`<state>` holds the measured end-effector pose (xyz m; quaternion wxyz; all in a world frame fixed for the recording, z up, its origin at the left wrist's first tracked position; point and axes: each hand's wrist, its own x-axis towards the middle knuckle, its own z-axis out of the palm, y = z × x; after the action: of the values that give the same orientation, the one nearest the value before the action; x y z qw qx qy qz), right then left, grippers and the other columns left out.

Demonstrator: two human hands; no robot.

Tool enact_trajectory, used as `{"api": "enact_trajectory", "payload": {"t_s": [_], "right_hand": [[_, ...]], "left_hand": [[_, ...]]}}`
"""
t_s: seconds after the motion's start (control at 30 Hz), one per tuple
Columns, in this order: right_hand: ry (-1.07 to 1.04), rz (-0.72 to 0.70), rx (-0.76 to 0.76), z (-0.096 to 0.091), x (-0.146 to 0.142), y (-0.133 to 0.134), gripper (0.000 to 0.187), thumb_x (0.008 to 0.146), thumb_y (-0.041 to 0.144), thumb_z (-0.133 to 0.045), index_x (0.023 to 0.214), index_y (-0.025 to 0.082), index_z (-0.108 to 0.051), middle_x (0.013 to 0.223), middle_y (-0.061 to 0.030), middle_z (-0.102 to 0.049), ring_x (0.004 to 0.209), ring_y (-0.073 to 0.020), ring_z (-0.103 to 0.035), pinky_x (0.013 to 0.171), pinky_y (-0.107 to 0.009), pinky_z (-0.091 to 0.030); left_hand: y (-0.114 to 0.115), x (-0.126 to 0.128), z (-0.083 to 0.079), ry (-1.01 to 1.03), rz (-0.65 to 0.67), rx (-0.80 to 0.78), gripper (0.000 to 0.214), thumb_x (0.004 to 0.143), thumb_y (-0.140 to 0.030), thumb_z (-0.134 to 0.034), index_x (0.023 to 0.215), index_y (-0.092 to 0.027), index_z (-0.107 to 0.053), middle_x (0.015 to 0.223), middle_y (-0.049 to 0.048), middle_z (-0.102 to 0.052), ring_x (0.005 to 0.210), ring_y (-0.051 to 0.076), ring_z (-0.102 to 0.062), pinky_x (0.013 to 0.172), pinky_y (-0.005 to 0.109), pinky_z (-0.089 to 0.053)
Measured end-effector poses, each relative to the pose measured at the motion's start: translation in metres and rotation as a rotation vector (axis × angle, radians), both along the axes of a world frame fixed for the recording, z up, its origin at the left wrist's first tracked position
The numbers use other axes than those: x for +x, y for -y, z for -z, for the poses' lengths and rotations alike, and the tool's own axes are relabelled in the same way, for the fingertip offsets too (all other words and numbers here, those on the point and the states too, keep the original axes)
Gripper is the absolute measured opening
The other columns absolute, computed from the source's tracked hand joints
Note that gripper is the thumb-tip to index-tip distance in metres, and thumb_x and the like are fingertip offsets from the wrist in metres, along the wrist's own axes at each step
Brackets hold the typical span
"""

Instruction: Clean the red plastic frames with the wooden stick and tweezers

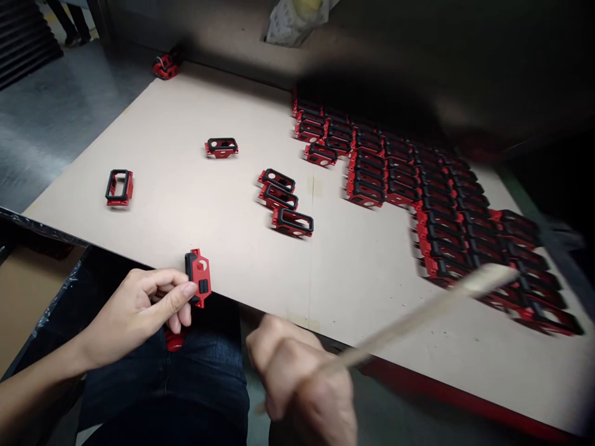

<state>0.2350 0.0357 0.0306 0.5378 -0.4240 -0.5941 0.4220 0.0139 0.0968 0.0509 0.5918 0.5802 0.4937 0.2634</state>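
Okay, my left hand [132, 316] sits just off the near edge of the pale board [353, 291], with my thumb and fingertips pinching a red-and-black frame [199, 277] upright between them. The frame's top end overlaps the board's edge, while its lower end hangs above my jeans [162, 384]. A red piece [175, 339] lies on my lap under that hand, partly hidden by my fingers. My right hand [300, 378] is lower and to the side, its fingers [279, 347] curled and pressed together around a thin pale stick [430, 310], which points out over the board and looks blurred. Its far end reaches over the rows of matching frames [418, 179] packed tightly on the right of the board. Closer in, three frames [284, 201] lie in a short staggered line, and two more [119, 188] [222, 147] sit well apart on the left and far side. Another red piece [166, 65] rests beyond the board's far edge. Any small marks on these frames are too tiny for me to read
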Motion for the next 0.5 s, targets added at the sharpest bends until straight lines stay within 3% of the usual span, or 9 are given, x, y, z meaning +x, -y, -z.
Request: {"api": "enact_trajectory", "payload": {"t_s": [0.1,0.2,0.27,0.5], "right_hand": [[-0.116,-0.129,-0.133,0.007,-0.02,-0.008,0.049,0.109,0.047,-0.045,0.07,0.022,-0.059,0.06,0.0002,-0.057,0.053,-0.0132,-0.052,0.051,-0.027,-0.043],[-0.142,-0.122,-0.328,0.016,-0.03,-0.005,0.036,0.109,0.048,-0.049,0.089,0.021,-0.06,0.056,0.0064,-0.05,0.048,-0.0101,-0.044,0.051,-0.025,-0.039],[-0.158,-0.149,-0.375,0.021,-0.034,-0.002,0.036,0.107,0.053,-0.049,0.096,0.02,-0.059,0.055,0.0084,-0.046,0.047,-0.0094,-0.041,0.05,-0.024,-0.036],[-0.149,-0.341,-0.434,0.023,-0.044,0.0,0.04,0.106,0.054,-0.051,0.086,0.02,-0.056,0.055,0.0085,-0.045,0.047,-0.0079,-0.038,0.052,-0.024,-0.033]], "left_hand": [[0.012,-0.002,-0.003,0.024,-0.009,-0.004,0.031,0.1,-0.034,-0.063,0.073,-0.02,-0.071,0.061,-0.0022,-0.073,0.05,0.011,-0.065,0.052,0.018,-0.052],[0.025,-0.004,-0.003,0.028,-0.014,0.009,0.031,0.1,-0.031,-0.062,0.073,-0.02,-0.07,0.06,-0.0028,-0.073,0.051,0.01,-0.065,0.056,0.018,-0.052],[0.033,-0.005,-0.002,0.022,-0.014,-0.009,0.033,0.101,-0.032,-0.06,0.073,-0.02,-0.071,0.061,-0.0022,-0.073,0.051,0.011,-0.065,0.056,0.019,-0.052],[0.055,-0.01,0.007,0.005,0.024,-0.088,0.034,0.103,-0.035,-0.057,0.076,-0.019,-0.072,0.062,-0.0021,-0.07,0.052,0.011,-0.062,0.057,0.02,-0.05]]}}
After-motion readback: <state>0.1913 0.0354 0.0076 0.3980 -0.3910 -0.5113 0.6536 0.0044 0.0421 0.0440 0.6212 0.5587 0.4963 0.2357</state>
